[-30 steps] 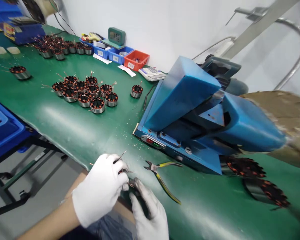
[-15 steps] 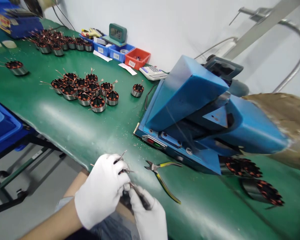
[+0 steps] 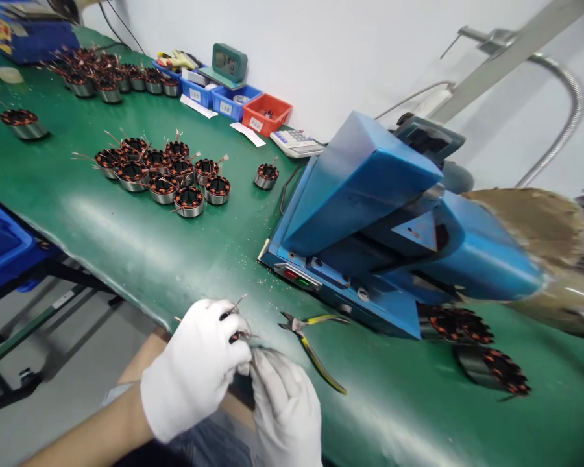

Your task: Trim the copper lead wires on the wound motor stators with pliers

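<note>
Green bench point(image 3: 126, 240) carrying a blue machine point(image 3: 370, 214) and a cluster of wound stators point(image 3: 163, 178). At its near edge, the gloved left hand point(image 3: 194, 366) has its fingers closed around a stator point(image 3: 237, 334); the right hand point(image 3: 285, 408) pinches its wire. Yellow-handled pliers point(image 3: 311, 337) lie just beside.

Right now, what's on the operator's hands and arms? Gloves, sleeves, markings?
Both hands wear plain white knit gloves, snug to the wrist, with no visible print or logo. The left hand has its forearm bare beyond the glove cuff, no long sleeve in view. The right hand shows only the glove; its wrist and arm are cut off by the frame edge. No watch or wristband can be seen.
</note>
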`<action>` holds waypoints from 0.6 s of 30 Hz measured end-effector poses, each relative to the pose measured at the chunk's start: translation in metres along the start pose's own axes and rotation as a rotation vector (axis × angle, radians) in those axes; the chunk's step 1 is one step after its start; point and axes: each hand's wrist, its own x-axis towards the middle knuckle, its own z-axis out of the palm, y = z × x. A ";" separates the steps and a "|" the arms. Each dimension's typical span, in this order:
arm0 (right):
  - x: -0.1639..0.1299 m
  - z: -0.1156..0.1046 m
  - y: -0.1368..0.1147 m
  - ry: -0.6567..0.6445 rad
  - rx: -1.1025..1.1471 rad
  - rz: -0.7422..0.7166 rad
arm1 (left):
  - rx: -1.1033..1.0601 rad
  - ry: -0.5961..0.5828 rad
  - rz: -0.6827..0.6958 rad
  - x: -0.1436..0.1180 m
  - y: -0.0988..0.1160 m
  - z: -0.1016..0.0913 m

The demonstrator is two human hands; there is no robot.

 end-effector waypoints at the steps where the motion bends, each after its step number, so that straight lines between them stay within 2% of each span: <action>1: 0.003 0.000 -0.004 -0.050 0.106 0.131 | 0.009 -0.001 0.018 0.000 -0.001 -0.001; 2: 0.006 0.000 -0.008 -0.125 0.273 0.332 | 0.022 0.005 0.035 0.000 -0.001 -0.001; 5: 0.017 -0.004 -0.014 -0.445 1.000 1.051 | 0.068 0.037 0.087 0.000 -0.003 -0.001; 6: 0.021 -0.008 -0.014 -0.534 1.197 1.204 | 0.073 0.051 0.094 0.000 -0.004 -0.001; 7: 0.025 -0.012 -0.012 -0.608 1.316 1.285 | 0.070 0.064 0.096 0.000 -0.004 -0.001; 8: 0.028 -0.016 -0.009 -0.667 1.335 1.300 | 0.063 0.076 0.100 0.000 -0.005 -0.001; 10: 0.032 -0.024 -0.004 -0.667 1.133 1.196 | 0.044 0.069 0.103 0.001 -0.005 -0.002; 13: 0.031 -0.026 -0.002 -0.494 0.718 0.895 | 0.039 0.015 0.097 0.002 -0.006 -0.004; 14: 0.029 -0.024 -0.003 -0.415 0.654 0.829 | 0.038 0.010 0.094 0.002 -0.006 -0.004; 16: 0.026 -0.017 -0.007 -0.351 0.755 0.876 | 0.044 0.032 0.094 0.002 -0.006 -0.004; 18: 0.026 -0.012 -0.011 -0.400 1.035 1.067 | 0.056 0.059 0.106 0.001 -0.006 -0.002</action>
